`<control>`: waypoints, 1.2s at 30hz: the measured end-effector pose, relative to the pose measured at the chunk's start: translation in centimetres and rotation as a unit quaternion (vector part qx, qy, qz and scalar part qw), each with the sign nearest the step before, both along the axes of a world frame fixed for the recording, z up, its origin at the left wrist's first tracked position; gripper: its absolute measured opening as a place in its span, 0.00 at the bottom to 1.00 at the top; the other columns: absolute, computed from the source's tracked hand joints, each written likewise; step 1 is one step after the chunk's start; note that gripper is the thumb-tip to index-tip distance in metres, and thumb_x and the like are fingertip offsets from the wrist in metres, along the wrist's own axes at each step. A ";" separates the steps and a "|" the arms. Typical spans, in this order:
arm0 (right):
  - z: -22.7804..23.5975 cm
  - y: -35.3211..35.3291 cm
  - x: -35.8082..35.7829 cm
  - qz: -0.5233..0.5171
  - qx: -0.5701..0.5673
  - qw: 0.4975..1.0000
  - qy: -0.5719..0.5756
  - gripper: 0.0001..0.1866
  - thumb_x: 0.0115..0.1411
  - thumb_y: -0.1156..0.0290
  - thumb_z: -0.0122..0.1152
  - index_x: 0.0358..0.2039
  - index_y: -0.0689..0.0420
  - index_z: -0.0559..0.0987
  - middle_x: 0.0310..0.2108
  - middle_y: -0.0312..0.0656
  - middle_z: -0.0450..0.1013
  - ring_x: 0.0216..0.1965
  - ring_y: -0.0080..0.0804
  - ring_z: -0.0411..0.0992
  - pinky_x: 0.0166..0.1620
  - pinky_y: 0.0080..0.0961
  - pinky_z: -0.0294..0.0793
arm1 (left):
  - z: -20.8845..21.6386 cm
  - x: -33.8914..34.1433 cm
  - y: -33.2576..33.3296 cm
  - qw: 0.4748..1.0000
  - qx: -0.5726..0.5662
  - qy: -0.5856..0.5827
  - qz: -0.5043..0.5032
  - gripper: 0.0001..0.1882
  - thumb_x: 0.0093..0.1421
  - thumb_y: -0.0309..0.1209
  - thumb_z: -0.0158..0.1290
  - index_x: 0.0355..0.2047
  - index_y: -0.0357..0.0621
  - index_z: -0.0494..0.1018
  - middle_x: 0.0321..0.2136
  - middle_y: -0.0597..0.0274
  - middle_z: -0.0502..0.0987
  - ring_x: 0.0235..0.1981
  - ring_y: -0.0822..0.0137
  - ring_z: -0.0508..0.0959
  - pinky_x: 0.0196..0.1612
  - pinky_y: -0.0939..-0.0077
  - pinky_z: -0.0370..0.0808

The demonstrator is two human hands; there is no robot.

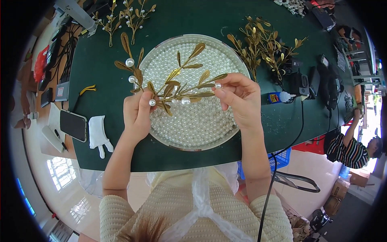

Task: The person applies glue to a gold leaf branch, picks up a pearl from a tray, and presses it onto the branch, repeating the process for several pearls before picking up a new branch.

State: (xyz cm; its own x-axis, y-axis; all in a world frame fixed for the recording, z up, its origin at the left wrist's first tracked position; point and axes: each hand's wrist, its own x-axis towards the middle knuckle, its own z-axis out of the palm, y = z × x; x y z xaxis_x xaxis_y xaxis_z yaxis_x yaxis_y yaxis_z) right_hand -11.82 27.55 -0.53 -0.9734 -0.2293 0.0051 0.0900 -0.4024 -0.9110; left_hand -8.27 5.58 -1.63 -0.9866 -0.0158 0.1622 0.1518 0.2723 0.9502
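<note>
One phone (73, 126) and one bottle (275, 97) flank left grip (137, 111) pinching sprig (173, 83), right grip (243, 100) pinching pearl (218, 85).

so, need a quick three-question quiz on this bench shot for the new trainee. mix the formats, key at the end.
1. What fills the round tray?
A. green buttons
B. pearl beads
C. steel screws

2. True or false: the left hand grips the gold-leaved sprig.

3. Fill in: from the worker's viewpoint, the smartphone lies to the ____ of the tray.

Key: 1. B; 2. True; 3. left
</note>
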 end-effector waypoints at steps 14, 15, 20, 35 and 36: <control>-0.2 -0.1 0.0 -0.011 0.005 1.000 0.007 0.10 0.40 0.83 0.60 0.27 0.65 0.73 0.24 0.38 0.70 0.16 0.13 0.64 0.17 0.07 0.62 | -0.4 -0.1 0.1 0.999 -0.026 0.018 0.011 0.21 0.59 0.37 0.35 0.15 0.34 0.65 0.08 0.64 0.62 0.10 0.75 0.62 0.16 0.82 0.57; -0.3 -0.2 0.0 -0.015 0.006 1.000 0.016 0.10 0.40 0.83 0.60 0.27 0.65 0.73 0.23 0.38 0.70 0.16 0.13 0.64 0.17 0.07 0.62 | -0.4 -0.1 0.1 0.999 -0.031 0.020 0.011 0.21 0.59 0.37 0.35 0.15 0.34 0.65 0.08 0.64 0.62 0.10 0.75 0.62 0.16 0.82 0.57; -0.2 -0.4 0.2 -0.024 0.042 0.998 0.040 0.09 0.40 0.83 0.60 0.26 0.64 0.73 0.23 0.37 0.70 0.16 0.13 0.63 0.18 0.07 0.62 | -0.2 -0.1 0.0 0.999 -0.045 0.026 -0.001 0.21 0.58 0.36 0.35 0.15 0.34 0.65 0.08 0.64 0.63 0.10 0.74 0.63 0.16 0.81 0.57; 0.0 -0.5 0.5 -0.067 0.166 0.969 0.168 0.07 0.38 0.83 0.60 0.22 0.63 0.74 0.22 0.38 0.70 0.17 0.12 0.63 0.22 0.08 0.61 | -1.5 0.2 0.1 0.999 -0.016 0.008 0.047 0.24 0.58 0.43 0.34 0.15 0.36 0.62 0.11 0.68 0.62 0.13 0.80 0.59 0.15 0.87 0.54; -0.1 -0.6 0.5 -0.068 0.170 0.968 0.173 0.07 0.38 0.82 0.61 0.22 0.63 0.74 0.22 0.38 0.71 0.16 0.12 0.63 0.22 0.08 0.61 | -1.6 0.2 -0.1 0.999 -0.011 0.013 0.048 0.24 0.58 0.44 0.34 0.15 0.36 0.61 0.10 0.69 0.61 0.12 0.81 0.58 0.15 0.87 0.53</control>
